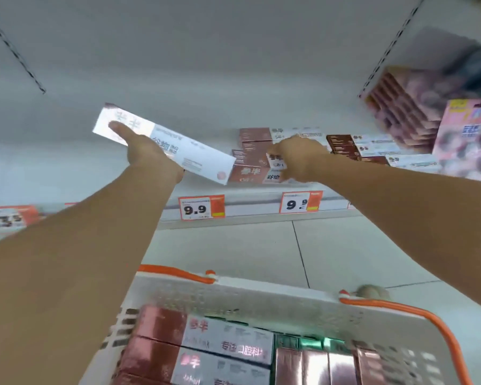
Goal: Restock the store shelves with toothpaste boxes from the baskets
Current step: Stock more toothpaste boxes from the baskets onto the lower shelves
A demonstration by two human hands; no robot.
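Observation:
My left hand (147, 151) holds a long white toothpaste box (200, 159) up in front of the shelf, tilted down to the right, thumb lying along its face. My right hand (297, 158) reaches onto the shelf (261, 204) and grips the end of a toothpaste box (275, 162) in the stack of red-and-white boxes (250, 157). Below me a white basket (261, 295) with orange handles holds several more toothpaste boxes (222, 343).
More stacked toothpaste boxes (372, 148) lie to the right on the shelf, beside pink packages (467, 140). Price tags reading 9.9 (200, 208) sit on the shelf edge. The shelf's left part is bare white. Tiled floor (261, 245) shows below.

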